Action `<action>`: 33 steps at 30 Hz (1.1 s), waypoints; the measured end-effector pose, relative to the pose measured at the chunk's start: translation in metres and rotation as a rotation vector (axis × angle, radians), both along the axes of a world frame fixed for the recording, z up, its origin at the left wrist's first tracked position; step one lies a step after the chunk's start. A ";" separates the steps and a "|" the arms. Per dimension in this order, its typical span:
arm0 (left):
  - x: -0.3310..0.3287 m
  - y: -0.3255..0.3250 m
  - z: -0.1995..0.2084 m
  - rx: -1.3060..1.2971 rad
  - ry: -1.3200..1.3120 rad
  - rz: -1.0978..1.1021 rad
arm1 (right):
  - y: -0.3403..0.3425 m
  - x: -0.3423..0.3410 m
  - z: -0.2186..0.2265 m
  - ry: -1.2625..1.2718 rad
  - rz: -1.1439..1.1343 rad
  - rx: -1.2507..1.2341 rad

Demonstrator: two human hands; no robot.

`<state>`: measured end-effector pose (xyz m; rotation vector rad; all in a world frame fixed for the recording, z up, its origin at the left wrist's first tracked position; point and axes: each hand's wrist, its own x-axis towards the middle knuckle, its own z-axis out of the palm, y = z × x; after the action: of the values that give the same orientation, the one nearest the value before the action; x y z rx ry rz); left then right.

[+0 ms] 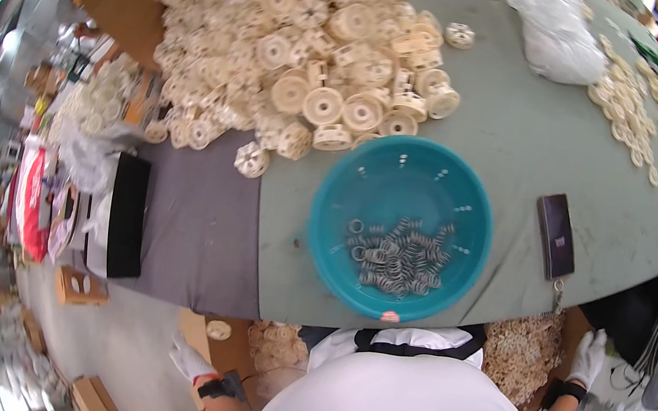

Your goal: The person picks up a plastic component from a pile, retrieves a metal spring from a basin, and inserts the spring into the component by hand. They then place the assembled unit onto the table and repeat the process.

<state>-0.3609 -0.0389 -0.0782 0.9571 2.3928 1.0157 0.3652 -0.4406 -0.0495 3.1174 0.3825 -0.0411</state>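
Below the table edge, the gloved left hand [189,358] hangs open just beside a cream wheel [218,329].

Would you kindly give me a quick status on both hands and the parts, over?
Left hand gloved, low beside the table edge, empty. Right hand gloved, over the box of cream parts. Teal basin holds springs, untouched.

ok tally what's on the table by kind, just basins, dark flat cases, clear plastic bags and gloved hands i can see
teal basin: 1
dark flat case: 1
clear plastic bag: 1
left hand, white glove: 1
right hand, white glove: 1
total: 5
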 end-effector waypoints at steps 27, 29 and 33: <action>0.342 0.170 0.069 0.586 -0.671 -0.800 | 0.334 -0.151 0.097 0.513 0.788 1.142; 0.338 0.151 0.102 0.523 -1.357 -1.144 | 0.341 -0.153 0.105 0.755 0.649 1.332; 0.363 0.088 0.117 0.261 -1.427 -1.075 | 0.372 -0.190 0.127 0.923 0.801 1.284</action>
<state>0.0020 0.0489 0.0391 0.8774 0.4589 0.9621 0.1748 -0.0685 0.0773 3.2155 2.3957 -1.8884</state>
